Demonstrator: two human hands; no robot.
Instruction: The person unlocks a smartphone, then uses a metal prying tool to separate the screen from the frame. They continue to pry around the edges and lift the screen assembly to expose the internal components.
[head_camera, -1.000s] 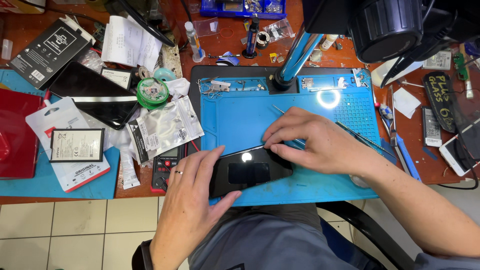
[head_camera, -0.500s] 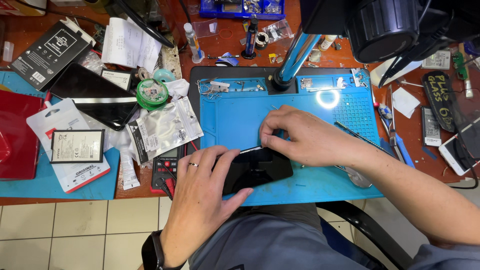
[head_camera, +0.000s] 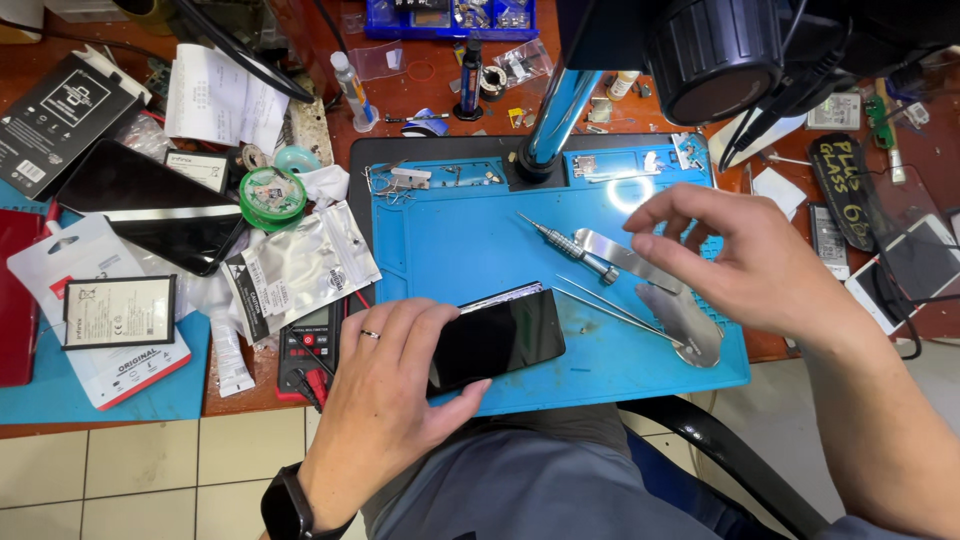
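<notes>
While the work runs, here's the bench, line by line.
Left hand (head_camera: 385, 400): fingers wrapped on the phone (head_camera: 497, 338), pinning it low centre on the blue mat (head_camera: 470, 240).
Right hand (head_camera: 745, 265): hovering right of centre, fingers loosely curled, thumb and forefinger near each other, holding nothing I can see.
Progress: screen looks lifted along the phone's top edge; separation seems unfinished.
Tools: screwdriver (head_camera: 568, 246), tweezers (head_camera: 615, 310), metal pry blade (head_camera: 660, 290) lying idle.
Hidden: microscope (head_camera: 720, 60) blocks upper right; right fingertips unclear.

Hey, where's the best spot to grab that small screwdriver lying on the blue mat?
Probably the knurled metal handle of the screwdriver, pinched from above across its width. It lies flat on the blue mat, its thin tip up-left; the right hand hovers nearby.
</notes>
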